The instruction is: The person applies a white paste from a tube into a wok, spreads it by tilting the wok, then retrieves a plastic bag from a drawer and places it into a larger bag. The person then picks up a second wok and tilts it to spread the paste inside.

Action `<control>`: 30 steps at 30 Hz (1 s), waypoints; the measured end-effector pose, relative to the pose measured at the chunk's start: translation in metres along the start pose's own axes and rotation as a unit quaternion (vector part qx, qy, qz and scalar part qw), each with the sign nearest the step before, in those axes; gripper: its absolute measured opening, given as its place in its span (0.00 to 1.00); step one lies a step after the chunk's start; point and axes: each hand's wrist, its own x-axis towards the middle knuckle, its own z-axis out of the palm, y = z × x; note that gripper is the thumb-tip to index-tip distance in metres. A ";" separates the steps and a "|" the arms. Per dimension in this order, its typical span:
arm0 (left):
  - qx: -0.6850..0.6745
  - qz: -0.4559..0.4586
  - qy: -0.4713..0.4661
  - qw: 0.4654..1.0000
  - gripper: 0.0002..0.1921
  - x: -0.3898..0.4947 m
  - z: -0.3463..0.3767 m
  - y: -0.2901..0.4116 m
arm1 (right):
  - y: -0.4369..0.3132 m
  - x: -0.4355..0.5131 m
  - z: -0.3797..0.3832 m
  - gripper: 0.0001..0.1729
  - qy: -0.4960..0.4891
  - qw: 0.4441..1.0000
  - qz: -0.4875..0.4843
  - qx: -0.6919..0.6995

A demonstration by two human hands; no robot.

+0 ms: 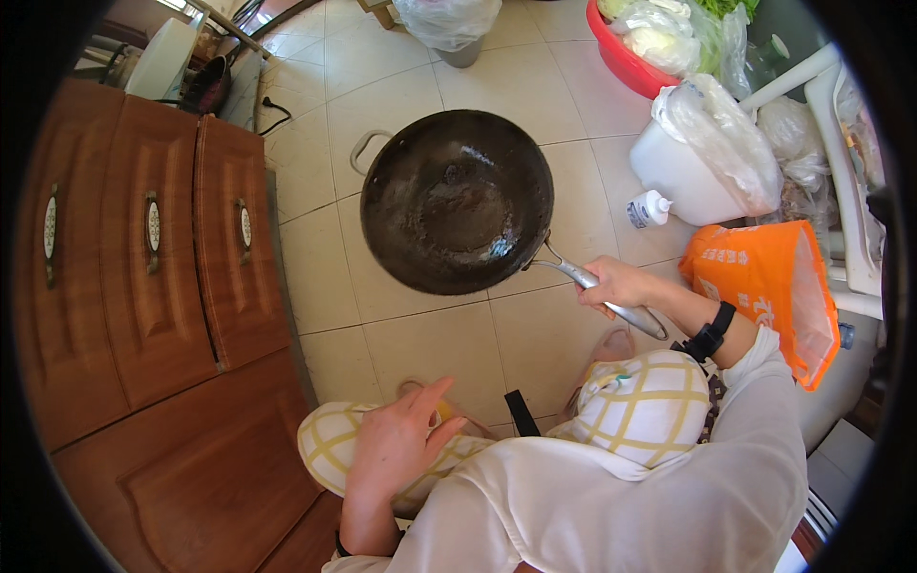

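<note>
A dark, worn wok (pixel 458 204) is in front of me over the tiled floor, its inside facing up. My right hand (pixel 612 286) grips its long metal handle (pixel 637 319). On the wok's far left side is a small loop handle (pixel 362 150). Some shiny wet or oily spots show on its inner surface. My left hand (pixel 401 437) holds nothing and rests over my left knee, fingers somewhat apart. To the right of the wok a white squeeze bottle (pixel 648 209) with a label is on the floor.
Brown wooden cabinets (pixel 150 236) line the left. Along the right are an orange bag (pixel 752 286), a white bin with a plastic liner (pixel 695 172) and a red basin (pixel 616 64) of vegetables. A lined grey bin (pixel 458 54) stands ahead; a black plug (pixel 276 111) lies by the cabinets.
</note>
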 end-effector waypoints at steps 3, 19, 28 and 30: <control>0.024 -0.009 -0.034 0.999 0.24 0.003 -0.002 0.000 | 0.013 -0.002 0.001 0.07 0.070 0.997 0.010 0.012; 0.033 -0.009 -0.037 0.999 0.25 0.010 -0.001 0.003 | 0.056 0.040 -0.015 0.06 0.259 0.950 -0.058 0.165; 0.030 -0.019 -0.052 0.998 0.25 0.008 -0.001 0.006 | 0.071 0.059 0.006 0.05 0.265 0.930 -0.124 0.220; 0.018 -0.020 -0.031 0.999 0.25 0.007 0.001 0.006 | 0.072 0.053 0.009 0.05 0.277 0.930 -0.115 0.213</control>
